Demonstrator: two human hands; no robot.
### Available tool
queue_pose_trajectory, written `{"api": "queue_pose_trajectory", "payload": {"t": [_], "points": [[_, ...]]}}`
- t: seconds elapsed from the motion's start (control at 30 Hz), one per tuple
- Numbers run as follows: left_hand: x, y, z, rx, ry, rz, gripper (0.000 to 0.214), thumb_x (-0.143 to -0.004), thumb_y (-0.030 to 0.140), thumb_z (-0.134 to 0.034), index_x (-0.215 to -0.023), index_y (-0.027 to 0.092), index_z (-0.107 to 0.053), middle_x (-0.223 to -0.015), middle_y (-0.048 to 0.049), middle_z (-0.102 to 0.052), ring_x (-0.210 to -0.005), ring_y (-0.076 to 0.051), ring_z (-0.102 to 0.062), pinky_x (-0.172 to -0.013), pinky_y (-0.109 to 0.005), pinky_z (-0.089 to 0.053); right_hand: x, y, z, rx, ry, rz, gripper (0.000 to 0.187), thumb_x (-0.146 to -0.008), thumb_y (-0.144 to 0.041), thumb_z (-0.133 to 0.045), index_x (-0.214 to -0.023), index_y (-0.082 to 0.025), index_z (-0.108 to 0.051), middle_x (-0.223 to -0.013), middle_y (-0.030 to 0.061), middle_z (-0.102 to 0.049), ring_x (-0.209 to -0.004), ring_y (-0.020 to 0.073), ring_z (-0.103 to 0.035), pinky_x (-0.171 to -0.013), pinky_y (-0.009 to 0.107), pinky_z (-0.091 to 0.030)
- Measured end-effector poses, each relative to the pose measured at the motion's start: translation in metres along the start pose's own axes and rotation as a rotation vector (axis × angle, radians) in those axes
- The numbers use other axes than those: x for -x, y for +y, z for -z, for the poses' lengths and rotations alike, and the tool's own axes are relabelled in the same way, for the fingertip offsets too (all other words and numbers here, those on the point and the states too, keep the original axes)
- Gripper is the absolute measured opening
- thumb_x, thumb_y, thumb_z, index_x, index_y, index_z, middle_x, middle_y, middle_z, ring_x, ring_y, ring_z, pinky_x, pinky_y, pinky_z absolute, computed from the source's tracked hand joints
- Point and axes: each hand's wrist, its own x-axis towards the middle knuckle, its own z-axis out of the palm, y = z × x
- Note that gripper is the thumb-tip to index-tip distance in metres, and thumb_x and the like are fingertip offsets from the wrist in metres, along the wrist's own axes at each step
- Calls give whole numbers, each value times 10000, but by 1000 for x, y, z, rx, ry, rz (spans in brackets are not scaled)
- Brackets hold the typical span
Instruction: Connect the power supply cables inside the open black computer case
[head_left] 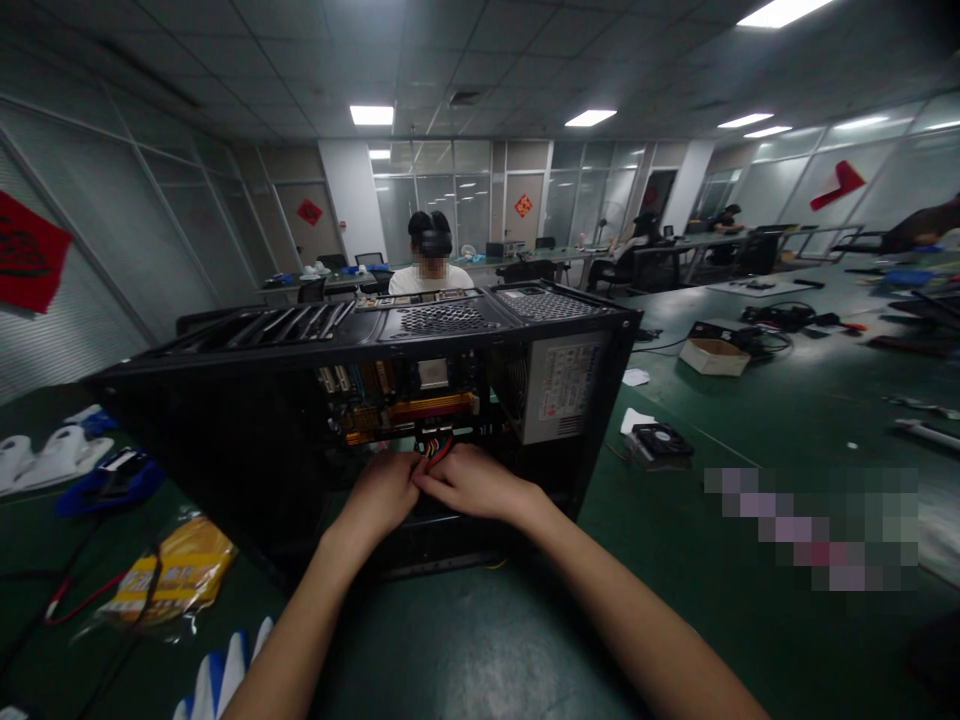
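Note:
Both my hands reach into the open side of a black computer case [202, 420] on the green table. My left hand [386, 485] and my right hand [469, 482] meet with fingers curled around a bundle of coloured power cables [436, 452], red, black and yellow among them. The bundle runs up toward the lower edge of the motherboard [360, 385]; its connector is mostly hidden. Above my hands lie yellow and red memory slots [435, 405] and a silver processor [433, 374]. To the right of them sits the power supply [561, 388] with its white label.
A cooler fan [660, 445] and an open cardboard box [714, 356] lie to the right. On the left are a yellow plastic packet [172, 570], white-and-blue gloves [56, 460] and loose cables. A striped glove [221, 675] rests near my left forearm. Someone sits across the table.

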Motion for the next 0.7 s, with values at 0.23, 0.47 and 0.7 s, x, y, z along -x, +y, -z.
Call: {"api": "queue_pose_trajectory", "payload": {"t": [0.23,0.47,0.7], "points": [[-1,-1,-1,25,-4,47,284,-911,178,-449,-789,161,-704,-842,-122,-745,-792,-228,-686,-639,-284,-381,-1,0,0,5,-16,-18,369,-994,-310,-441,-868,-164,-755,-874,77,-751,-787,173,-649,-695,253,-364],[-4,-4,-1,55,21,93,307,-929,198,-458,-763,147,-710,-796,-116,-739,-757,-212,-673,-636,-277,-359,0,-1,2,-39,-16,-120,345,-986,-336,-474,-932,-161,-766,-932,98,-745,-848,185,-646,-717,252,-382],[-1,-6,-3,74,28,54,302,-934,216,-452,-784,152,-706,-796,-103,-737,-759,-209,-672,-644,-277,-365,0,0,-1,-25,-36,-119,381,-993,-328,-451,-882,-135,-760,-904,113,-740,-824,182,-644,-697,250,-381]]}}
